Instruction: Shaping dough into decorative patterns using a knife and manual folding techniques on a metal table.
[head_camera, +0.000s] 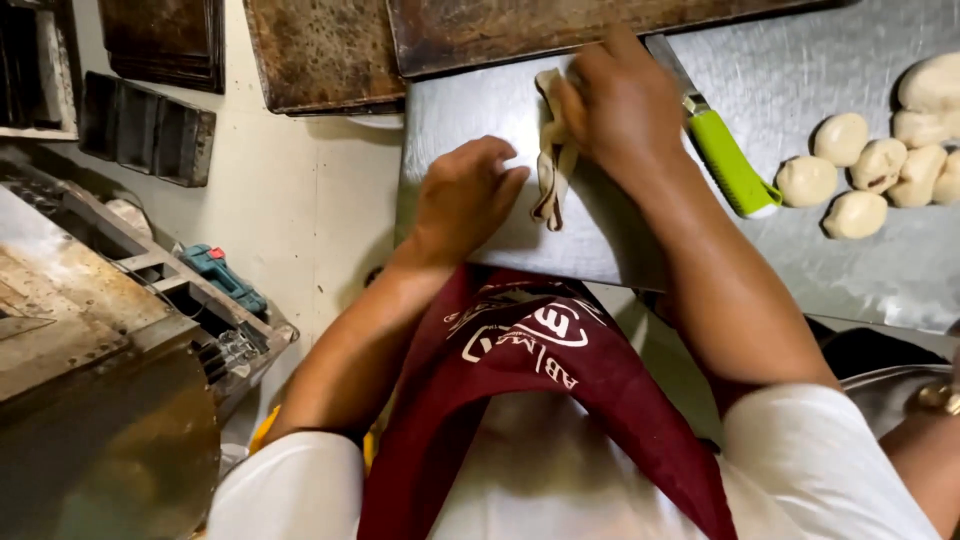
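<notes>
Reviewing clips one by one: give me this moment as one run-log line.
left hand: flat beside dough strip | right hand: pressing strip's top | steel table | green-handled scraper, dough balls to right

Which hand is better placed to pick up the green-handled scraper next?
The right hand, probably. It lies on the dough strip directly beside the green-handled scraper, while the left hand rests on the steel table on the strip's far side.

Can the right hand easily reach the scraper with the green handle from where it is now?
Probably yes. The right hand rests on the strip of dough, and the scraper's green handle lies just beside its wrist on the steel table, with nothing between them.
</notes>
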